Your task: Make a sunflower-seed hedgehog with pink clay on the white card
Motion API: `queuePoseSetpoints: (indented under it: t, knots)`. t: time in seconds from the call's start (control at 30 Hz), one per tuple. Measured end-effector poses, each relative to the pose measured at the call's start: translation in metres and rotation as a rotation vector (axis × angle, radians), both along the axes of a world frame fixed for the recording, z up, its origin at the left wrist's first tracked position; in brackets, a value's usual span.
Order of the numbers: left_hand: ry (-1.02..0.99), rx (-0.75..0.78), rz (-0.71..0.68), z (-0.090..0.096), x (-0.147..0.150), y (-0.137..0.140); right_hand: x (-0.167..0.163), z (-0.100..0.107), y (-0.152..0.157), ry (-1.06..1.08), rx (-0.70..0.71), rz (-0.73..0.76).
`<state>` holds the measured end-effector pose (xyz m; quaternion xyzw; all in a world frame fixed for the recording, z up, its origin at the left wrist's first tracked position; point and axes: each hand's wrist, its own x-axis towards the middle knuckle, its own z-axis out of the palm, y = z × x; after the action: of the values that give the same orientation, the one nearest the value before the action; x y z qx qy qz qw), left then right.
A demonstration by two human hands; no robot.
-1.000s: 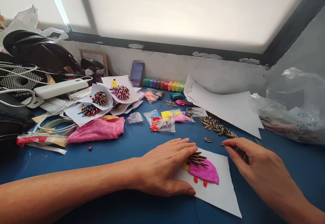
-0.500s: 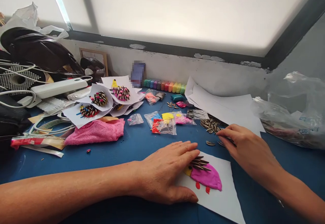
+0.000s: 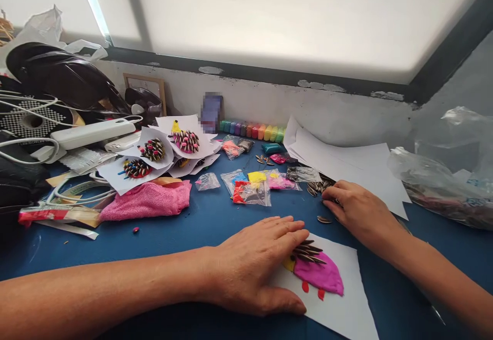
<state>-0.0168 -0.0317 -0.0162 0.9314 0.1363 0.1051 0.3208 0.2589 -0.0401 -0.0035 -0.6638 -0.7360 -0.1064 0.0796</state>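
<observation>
My left hand (image 3: 262, 268) lies flat with its fingers stretched out, pressing on a white sheet of paper (image 3: 346, 314). On that paper is a clay hedgehog (image 3: 319, 273) with a pink-purple body, a yellow head partly behind my fingers, and red feet. Several striped sunflower seeds stick up from its back as spines. My right hand (image 3: 358, 211) is over the edge of a pile of sunflower seeds (image 3: 314, 188), thumb and fingers pinched on a seed that is mostly hidden. A single loose seed (image 3: 324, 220) lies just left of it.
Small bags of coloured clay (image 3: 252, 191) lie mid-table, with a row of clay packs (image 3: 254, 131) along the wall. Finished seed hedgehogs on paper (image 3: 187, 139) are stacked left, behind a pink cloth (image 3: 146, 201). Blank sheets (image 3: 346, 160) and a plastic bag (image 3: 450, 191) lie right.
My right hand has shifted left and away from me, closer into the seed pile. My left hand stays flat on the paper; the whole view has shifted slightly.
</observation>
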Motion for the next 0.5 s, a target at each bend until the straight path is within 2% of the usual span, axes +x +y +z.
queuePoseSetpoints:
  t: [0.2, 0.37, 0.5]
  knots:
    - [0.005, -0.002, 0.008, 0.0, 0.0, -0.001, -0.007, 0.012, -0.011, 0.055, 0.023, -0.016]
    - [-0.014, -0.004, -0.004, -0.002, 0.0, 0.0, -0.011, 0.019, -0.048, 0.217, 0.081, -0.09]
    - [-0.025, -0.003, -0.007, -0.003, 0.0, 0.0, -0.018, 0.018, -0.078, 0.349, 0.057, -0.115]
